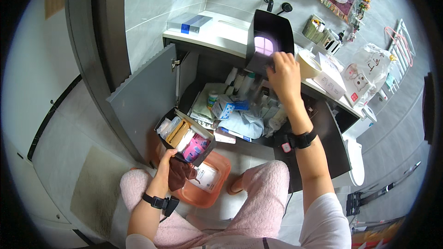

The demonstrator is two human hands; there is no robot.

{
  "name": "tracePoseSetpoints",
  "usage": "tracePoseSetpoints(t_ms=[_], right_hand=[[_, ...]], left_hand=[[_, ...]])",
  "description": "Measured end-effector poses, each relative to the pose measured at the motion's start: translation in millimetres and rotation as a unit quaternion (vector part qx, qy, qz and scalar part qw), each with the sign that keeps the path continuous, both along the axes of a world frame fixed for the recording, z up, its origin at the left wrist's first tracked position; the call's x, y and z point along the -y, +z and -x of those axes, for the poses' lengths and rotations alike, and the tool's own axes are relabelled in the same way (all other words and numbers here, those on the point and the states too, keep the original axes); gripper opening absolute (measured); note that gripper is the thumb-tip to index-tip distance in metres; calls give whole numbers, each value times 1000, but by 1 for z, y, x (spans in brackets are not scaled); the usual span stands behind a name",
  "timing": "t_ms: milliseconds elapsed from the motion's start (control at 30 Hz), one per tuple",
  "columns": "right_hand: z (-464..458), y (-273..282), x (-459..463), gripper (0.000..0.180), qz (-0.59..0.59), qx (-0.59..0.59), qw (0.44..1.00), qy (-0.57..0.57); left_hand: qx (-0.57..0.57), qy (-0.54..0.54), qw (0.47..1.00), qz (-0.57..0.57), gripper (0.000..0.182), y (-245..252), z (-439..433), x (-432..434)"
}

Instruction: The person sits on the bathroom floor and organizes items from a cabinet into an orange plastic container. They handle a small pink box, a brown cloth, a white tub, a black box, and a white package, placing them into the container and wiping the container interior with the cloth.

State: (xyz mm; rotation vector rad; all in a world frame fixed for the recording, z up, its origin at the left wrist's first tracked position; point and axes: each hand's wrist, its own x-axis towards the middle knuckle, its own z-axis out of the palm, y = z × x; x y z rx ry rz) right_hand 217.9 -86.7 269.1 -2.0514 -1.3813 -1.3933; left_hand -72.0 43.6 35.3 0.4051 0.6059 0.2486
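Observation:
My left hand (166, 162) grips the near-left edge of a small black box (204, 155), held above an orange plastic basin (223, 176). Inside that box stand pink wrapped packets (195, 147), a tan pouch (178, 135) and white packets. A brown cloth (180, 173) hangs under the box beside my left hand; whether that hand also holds it is unclear. My right hand (285, 74) has its fingers on the near edge of a tall, open black box (256, 57), tilted at the counter's front edge. A pale purple patch shows inside it.
An open cabinet holds bottles (246, 83), a light blue cloth (244, 122) and small boxes. Its left door (145, 100) stands open. Along the counter (221, 39) are a clear case (189, 23), a cream bowl (308, 65), a white box (327, 77) and a plastic bag (367, 72).

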Motion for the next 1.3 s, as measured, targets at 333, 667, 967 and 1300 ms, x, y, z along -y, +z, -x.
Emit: tracePoseSetpoints(t_ms=[333,667,967,1300], right_hand=[[-20,57,0,37,100,-176,979,17],[-85,112,-69,45,272,-388,880,-28],[-119,105,-114,35,494,-449,740,-77],[-162,102,-121,30,297,-656,681,-132]], left_hand=[[98,-41,993,49,47,-18,-6,-4],[132,4,985,-113,51,-36,-19,-15],[140,48,947,-284,109,-35,-25,-22],[166,53,962,-210,101,-52,-28,-25]])
